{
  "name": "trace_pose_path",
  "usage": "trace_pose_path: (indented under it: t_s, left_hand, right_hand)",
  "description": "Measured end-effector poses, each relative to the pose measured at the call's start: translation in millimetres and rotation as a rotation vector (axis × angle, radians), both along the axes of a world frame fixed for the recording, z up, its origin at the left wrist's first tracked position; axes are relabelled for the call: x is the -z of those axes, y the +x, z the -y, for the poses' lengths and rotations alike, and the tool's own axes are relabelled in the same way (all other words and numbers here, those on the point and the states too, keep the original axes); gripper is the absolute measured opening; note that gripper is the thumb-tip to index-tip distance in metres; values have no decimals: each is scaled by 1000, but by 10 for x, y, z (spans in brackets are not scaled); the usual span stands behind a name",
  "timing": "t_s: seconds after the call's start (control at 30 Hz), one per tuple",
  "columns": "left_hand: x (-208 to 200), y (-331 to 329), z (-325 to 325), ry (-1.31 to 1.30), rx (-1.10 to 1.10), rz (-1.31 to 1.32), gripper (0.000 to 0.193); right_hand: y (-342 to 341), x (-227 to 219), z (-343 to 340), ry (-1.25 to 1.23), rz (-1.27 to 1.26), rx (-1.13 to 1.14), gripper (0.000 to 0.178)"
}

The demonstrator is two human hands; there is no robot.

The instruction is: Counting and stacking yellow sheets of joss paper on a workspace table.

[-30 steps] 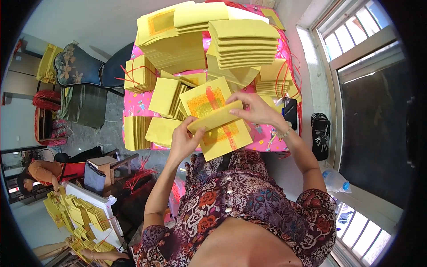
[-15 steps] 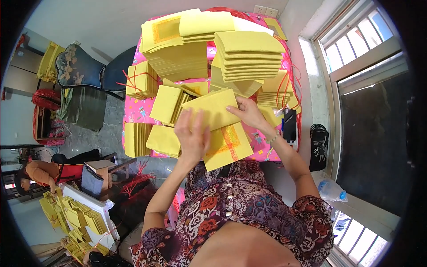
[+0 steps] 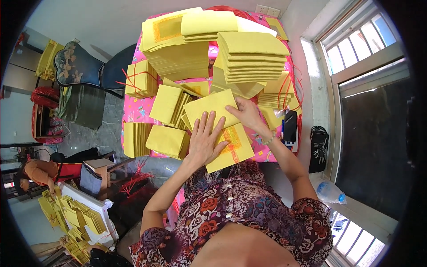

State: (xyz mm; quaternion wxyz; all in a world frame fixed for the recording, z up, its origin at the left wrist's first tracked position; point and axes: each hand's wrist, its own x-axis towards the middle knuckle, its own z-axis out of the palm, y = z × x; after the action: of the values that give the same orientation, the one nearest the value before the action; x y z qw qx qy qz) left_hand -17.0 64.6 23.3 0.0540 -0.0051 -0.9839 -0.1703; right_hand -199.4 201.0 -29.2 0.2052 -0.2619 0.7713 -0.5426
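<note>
A flower-patterned blouse (image 3: 255, 202) is draping nearest. A flat yellow sheet (image 3: 239, 153) with a grainy orange patch is reaching past the near edge of the pink tablecloth (image 3: 260, 144). The left hand (image 3: 204, 143), fingers partly spread, is pressing on a smooth, oblong folded paper (image 3: 211, 102) overlapping that sheet. The right hand (image 3: 248, 116) is resting its thumb near the paper's right edge; whether it is pinching, I cannot tell. Farther off, a layered yellow stack (image 3: 252, 55) is bowing gently.
</note>
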Motion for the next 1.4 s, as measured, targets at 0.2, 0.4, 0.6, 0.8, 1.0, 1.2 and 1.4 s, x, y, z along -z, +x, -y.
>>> trace_pose_path:
  t_s: [0.2, 0.4, 0.6, 0.8, 1.0, 1.2, 1.4]
  left_hand:
    - [21, -3, 11, 18, 1, 11, 78]
    - [38, -13, 12, 2, 8, 25, 80]
    - [36, -22, 15, 5, 10, 39, 80]
    - [34, -22, 11, 1, 9, 52, 80]
    - [60, -21, 14, -12, 5, 68, 82]
    - [125, -36, 31, 7, 11, 74, 83]
    - [153, -32, 33, -7, 3, 89, 84]
  right_hand:
    - [42, -234, 15, 115, -45, 26, 32]
    - [43, -200, 24, 73, -9, 49, 33]
    - [0, -148, 18, 131, -59, 37, 33]
    - [-65, 69, -3, 140, 117, -37, 24]
    - [-76, 72, 1, 196, 120, -49, 21]
    - [29, -255, 35, 261, 95, -41, 23]
    - [289, -714, -63, 143, -915, 299, 28]
